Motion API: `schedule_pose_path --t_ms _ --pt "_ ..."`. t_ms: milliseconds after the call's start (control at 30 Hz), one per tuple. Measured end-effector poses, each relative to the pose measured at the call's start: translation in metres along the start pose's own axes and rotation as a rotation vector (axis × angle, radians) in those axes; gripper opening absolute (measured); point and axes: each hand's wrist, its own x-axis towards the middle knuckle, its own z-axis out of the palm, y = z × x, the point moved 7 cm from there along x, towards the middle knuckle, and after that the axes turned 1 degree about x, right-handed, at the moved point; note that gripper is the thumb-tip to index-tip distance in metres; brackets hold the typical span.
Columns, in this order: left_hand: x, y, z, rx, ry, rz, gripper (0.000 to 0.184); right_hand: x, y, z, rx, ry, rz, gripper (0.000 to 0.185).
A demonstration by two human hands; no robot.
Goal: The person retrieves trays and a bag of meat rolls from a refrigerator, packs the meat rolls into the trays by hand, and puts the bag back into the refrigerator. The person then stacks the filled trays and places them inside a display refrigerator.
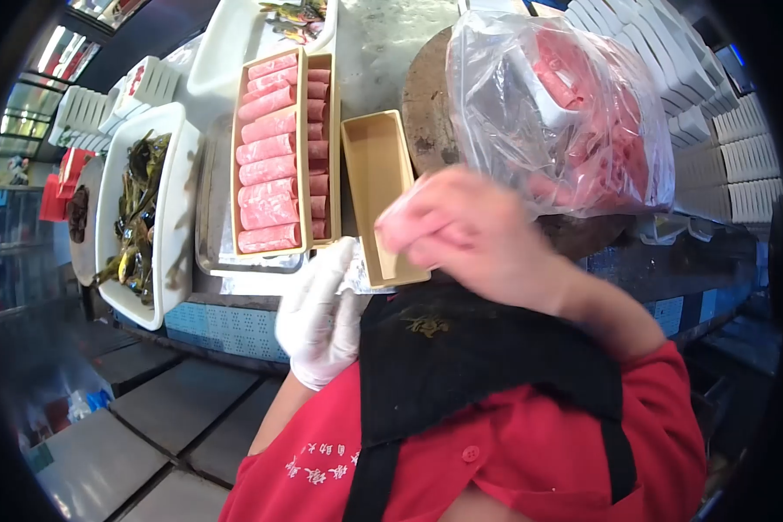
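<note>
My right hand [487, 235], bare and blurred by motion, is closed on a pink meat slice [398, 224] over a narrow tan box [378, 161]. No meat shows in the visible part of that box. In a white glove, my left hand [317, 317] is held by the near edge of the counter with its fingers stretched out; nothing shows in it. Just beyond its fingertips stands a filled tan box [235, 165] of rolled meat slices [268, 157], with a second filled box [336, 104] tight against its right side.
A clear plastic bag [487, 113] of meat slices lies on a round wooden board [426, 96] at right. White trays [644, 52] are stacked behind it. At left, a white tub [178, 200] holds dark green items. A metal tray [213, 200] lies under the filled boxes.
</note>
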Motion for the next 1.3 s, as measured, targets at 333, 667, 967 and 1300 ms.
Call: schedule_pose_path --t_ms 333,667,967,1300 --pt "-0.035 -0.083 0.133 0.166 -0.598 -0.146 0.092 -0.013 0.019 -0.004 -0.11 -0.214 0.13 0.019" --pt "0.051 0.017 0.084 -0.071 -0.29 0.208 0.051 0.02 0.105 -0.113 -0.964 -0.578 0.387 0.012" --pt "0.159 0.04 0.257 -0.239 -0.745 0.199 0.021 -0.027 0.098 -0.124 -1.37 -1.22 0.513 0.029" --pt "0.11 0.065 0.284 0.095 -0.862 0.576 0.018 -0.042 0.101 -0.136 -1.19 -0.92 0.433 0.051"
